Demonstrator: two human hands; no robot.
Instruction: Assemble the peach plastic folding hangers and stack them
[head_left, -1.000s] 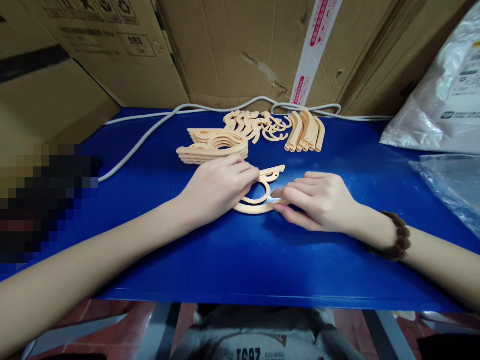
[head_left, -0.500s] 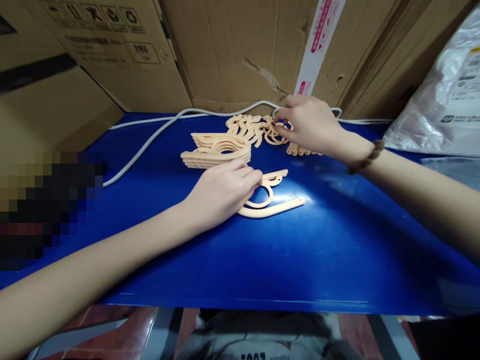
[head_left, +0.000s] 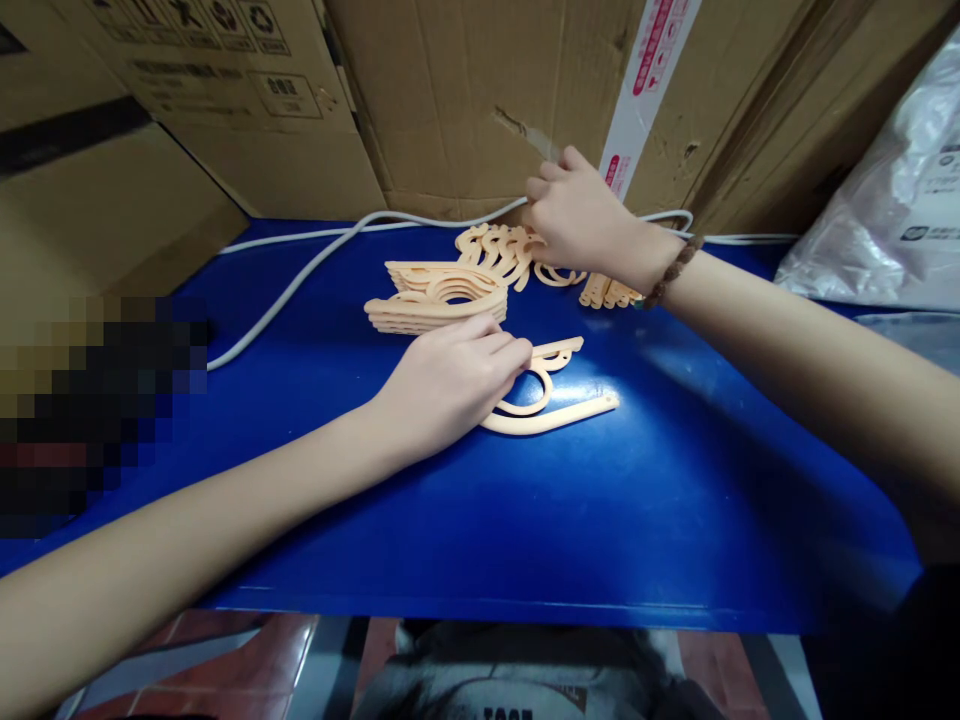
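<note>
My left hand (head_left: pixel 461 385) is closed on a cream plastic hanger part (head_left: pixel 551 418), which has a curved arm and a ring and rests on the blue table. Just behind that hand stands a stack of similar hanger parts (head_left: pixel 435 315). My right hand (head_left: pixel 581 215) reaches to the back, its fingers curled down at a row of cream hook pieces (head_left: pixel 495 250). Whatever its fingertips hold is hidden behind the hand. Partly under the right wrist lie several short cream pieces (head_left: pixel 604 291) side by side.
A white cable (head_left: pixel 296 290) runs along the back of the blue table (head_left: pixel 525 530). Cardboard boxes (head_left: pixel 465 100) wall off the rear and left. A clear plastic bag (head_left: pixel 877 210) leans at the right. A blurred-out dark object (head_left: pixel 90 420) sits at the left edge.
My right hand has moved slightly left and up, its fingers curling in from a more spread pose over the hook pieces. The left hand keeps its hold on the hanger part.
</note>
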